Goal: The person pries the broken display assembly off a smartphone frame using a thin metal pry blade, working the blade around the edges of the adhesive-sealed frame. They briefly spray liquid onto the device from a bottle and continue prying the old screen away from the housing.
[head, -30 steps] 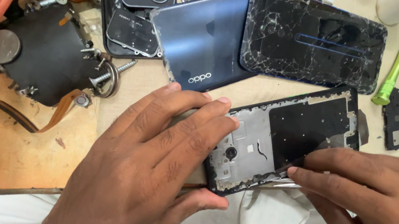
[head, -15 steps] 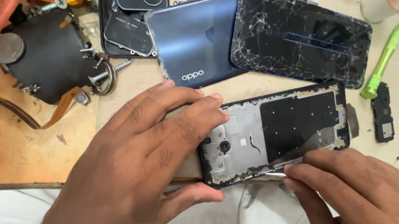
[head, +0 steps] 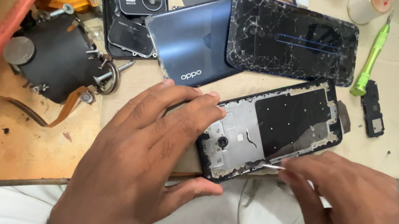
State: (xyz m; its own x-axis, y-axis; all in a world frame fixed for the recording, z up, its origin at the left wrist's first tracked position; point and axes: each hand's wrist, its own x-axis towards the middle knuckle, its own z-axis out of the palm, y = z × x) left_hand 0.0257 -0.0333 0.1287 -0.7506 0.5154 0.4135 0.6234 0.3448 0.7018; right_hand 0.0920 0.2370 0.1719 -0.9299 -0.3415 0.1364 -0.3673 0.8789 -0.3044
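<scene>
The phone frame (head: 273, 128) lies stripped and face-up at the table's (head: 33, 154) near edge. The left hand (head: 147, 163) grips its camera end, fingers spread over the top, thumb beneath. The right hand (head: 357, 211) pinches a thin metal tool (head: 269, 166) against the frame's lower edge. Just behind lie a cracked screen (head: 294, 41), a dark back cover (head: 192, 45) and a green screwdriver (head: 372, 55).

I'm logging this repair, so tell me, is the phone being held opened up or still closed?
Opened up. The phone frame under the left hand shows bare inner metal and a camera hole, while a dark blue back cover lies apart beside it.
</scene>
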